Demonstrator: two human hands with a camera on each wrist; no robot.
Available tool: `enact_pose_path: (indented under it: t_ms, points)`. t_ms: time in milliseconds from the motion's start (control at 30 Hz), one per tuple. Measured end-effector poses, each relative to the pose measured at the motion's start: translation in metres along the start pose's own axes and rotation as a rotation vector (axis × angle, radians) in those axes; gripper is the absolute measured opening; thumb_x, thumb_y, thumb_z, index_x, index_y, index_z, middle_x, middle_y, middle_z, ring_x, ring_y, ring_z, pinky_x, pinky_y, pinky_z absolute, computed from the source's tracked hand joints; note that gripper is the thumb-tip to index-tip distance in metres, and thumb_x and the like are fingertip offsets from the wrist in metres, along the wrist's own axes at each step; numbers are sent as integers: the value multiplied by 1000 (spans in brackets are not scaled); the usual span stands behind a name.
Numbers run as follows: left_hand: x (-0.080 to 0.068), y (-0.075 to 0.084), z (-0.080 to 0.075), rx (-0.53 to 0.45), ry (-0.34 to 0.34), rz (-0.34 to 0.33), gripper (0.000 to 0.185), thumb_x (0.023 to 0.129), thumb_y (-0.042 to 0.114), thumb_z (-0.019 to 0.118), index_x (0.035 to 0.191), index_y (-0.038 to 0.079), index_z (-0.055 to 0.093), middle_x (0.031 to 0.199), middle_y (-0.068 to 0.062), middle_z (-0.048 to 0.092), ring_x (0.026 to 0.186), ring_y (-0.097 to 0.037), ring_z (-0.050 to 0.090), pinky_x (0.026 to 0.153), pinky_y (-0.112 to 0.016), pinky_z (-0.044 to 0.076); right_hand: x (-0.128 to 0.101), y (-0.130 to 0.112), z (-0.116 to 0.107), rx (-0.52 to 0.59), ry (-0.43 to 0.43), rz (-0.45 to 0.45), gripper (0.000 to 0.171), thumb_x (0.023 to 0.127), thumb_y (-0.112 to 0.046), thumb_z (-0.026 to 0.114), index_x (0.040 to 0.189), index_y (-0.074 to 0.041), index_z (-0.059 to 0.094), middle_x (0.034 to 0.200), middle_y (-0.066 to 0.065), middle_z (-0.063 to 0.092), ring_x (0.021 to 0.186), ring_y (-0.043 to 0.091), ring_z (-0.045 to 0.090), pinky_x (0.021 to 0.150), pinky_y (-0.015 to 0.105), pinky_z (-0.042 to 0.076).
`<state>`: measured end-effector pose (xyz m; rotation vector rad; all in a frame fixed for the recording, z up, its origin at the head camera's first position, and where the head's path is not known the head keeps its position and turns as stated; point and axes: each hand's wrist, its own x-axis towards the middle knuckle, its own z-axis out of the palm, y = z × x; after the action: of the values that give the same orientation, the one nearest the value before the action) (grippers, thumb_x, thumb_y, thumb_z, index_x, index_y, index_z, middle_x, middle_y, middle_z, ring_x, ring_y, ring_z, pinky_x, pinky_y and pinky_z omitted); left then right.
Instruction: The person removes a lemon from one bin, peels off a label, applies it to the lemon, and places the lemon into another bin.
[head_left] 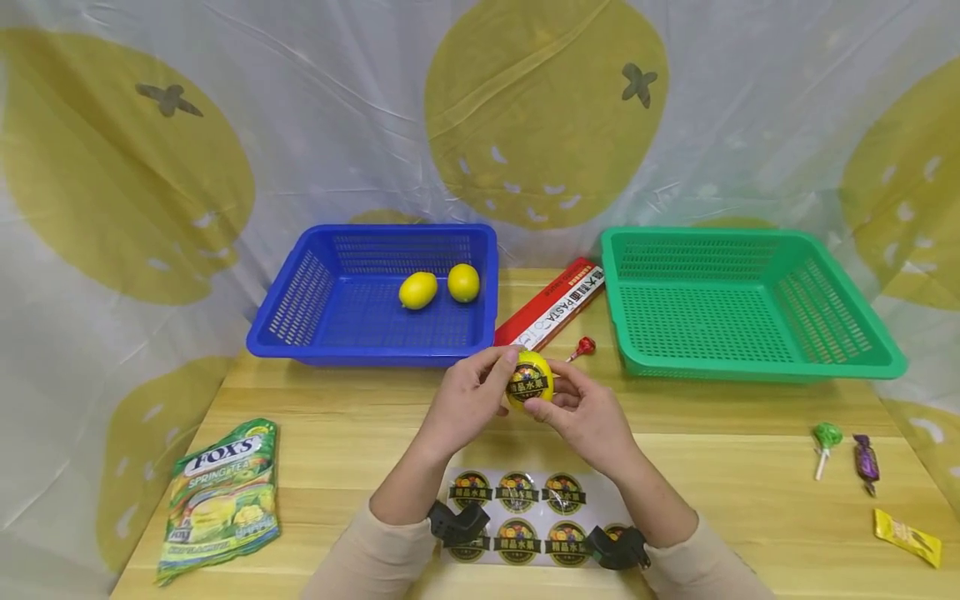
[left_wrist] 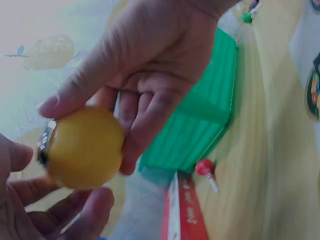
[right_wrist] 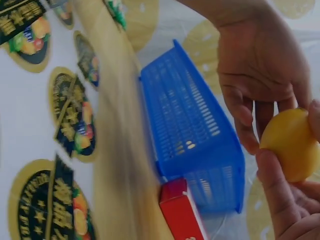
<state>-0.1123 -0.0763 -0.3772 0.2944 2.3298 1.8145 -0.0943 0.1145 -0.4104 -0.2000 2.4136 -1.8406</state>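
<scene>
Both hands meet at frame centre: the left hand [head_left: 468, 400] and the right hand [head_left: 588, 417] each curl fingers round one yellow lemon [head_left: 530, 379], held between them above the counter [head_left: 750, 467], its round sticker facing the camera. The lemon sits equally near either hand, below the blue basket [head_left: 300, 333]. The sticker sheet [head_left: 525, 492] lies beneath the wrists.
</scene>
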Motion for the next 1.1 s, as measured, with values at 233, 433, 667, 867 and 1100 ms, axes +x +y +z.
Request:
enact_pose_path:
  t_ms: [233,433,667,867,1100]
  points:
    - [-1,0,0,122,-178,160,59,94,8,67,149,19,48,141,-6,51,114,-25,61,80,-32,62,4,2,-13,196,-47,70,55,95,-15,72,143,0,50,123,31,66,96,20,75,84,45,63]
    - [-1,-5,14,243,-113,244,70,82,17,87,144,19,52,134,-9,51,107,-19,62,78,-21,60,3,0,-13,187,-30,123,46,104,-25,58,141,1,49,123,33,66,88,16,75,79,31,63]
    - [0,-6,26,320,-57,292,70,78,26,90,139,20,55,134,-5,52,106,-15,58,78,-24,60,2,-2,-12,154,24,146,40,106,-30,55,134,-1,51,115,30,70,81,15,72,73,27,62]
    - [1,-8,29,365,-38,291,70,78,24,91,138,20,54,130,-8,54,103,-17,59,78,-24,60,0,-2,-15,171,2,174,44,107,-31,51,139,0,48,121,32,67,84,18,75,78,34,64]
    - [3,-13,24,332,-29,263,69,78,18,89,137,19,54,126,-8,55,103,-17,60,76,-20,58,-15,11,-31,121,52,169,48,108,-34,50,148,-7,41,129,32,62,99,30,75,81,37,63]
